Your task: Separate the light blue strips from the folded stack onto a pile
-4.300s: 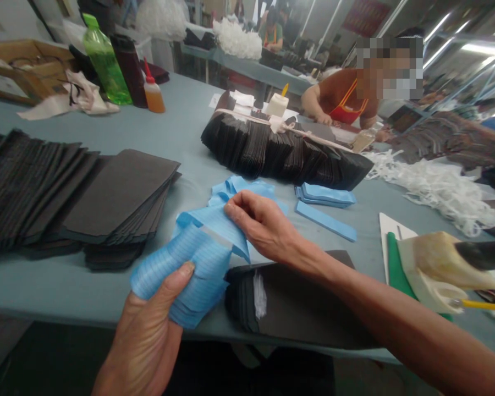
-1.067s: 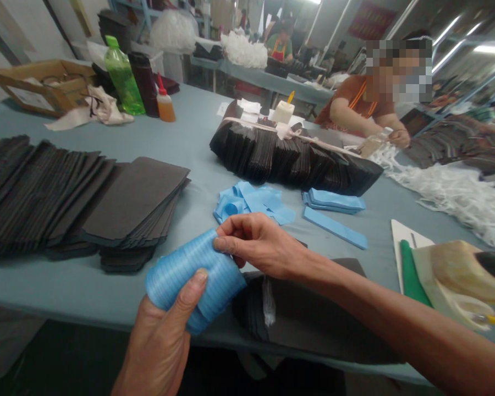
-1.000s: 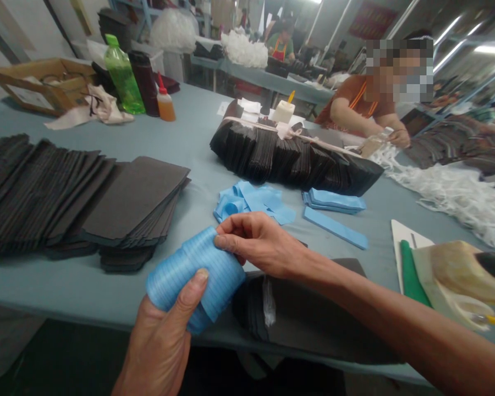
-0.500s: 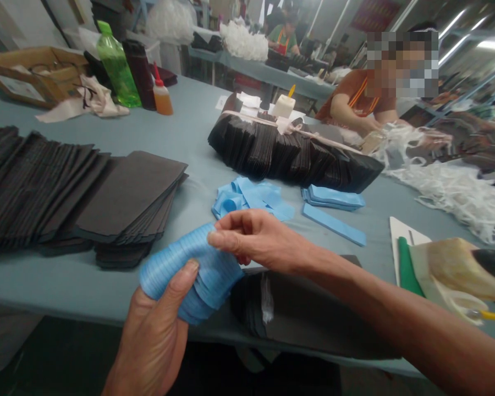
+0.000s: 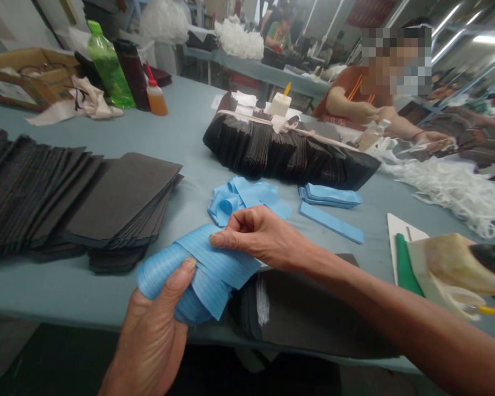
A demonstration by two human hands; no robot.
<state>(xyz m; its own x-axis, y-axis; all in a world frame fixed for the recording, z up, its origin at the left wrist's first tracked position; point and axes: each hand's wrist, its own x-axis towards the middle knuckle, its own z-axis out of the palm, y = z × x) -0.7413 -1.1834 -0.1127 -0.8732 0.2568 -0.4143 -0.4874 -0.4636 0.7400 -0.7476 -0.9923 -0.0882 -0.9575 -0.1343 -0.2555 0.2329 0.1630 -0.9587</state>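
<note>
My left hand grips a curled bundle of blue fabric strips from below, thumb pressed on its front. My right hand pinches the top strip of that bundle between thumb and forefinger, and that strip is lifted and fanned to the right. Just under my right wrist lies a stack of black pieces with a white smear at the table's near edge.
Fanned black sheets cover the left. Loose blue strips, flat blue strips and a tied black bundle lie ahead. Bottles and a cardboard box stand far left. A person handles white cords opposite.
The tightly curled bundle has loosened: my right hand has peeled the top blue strip up and out to the right. The person opposite has reached further right.
</note>
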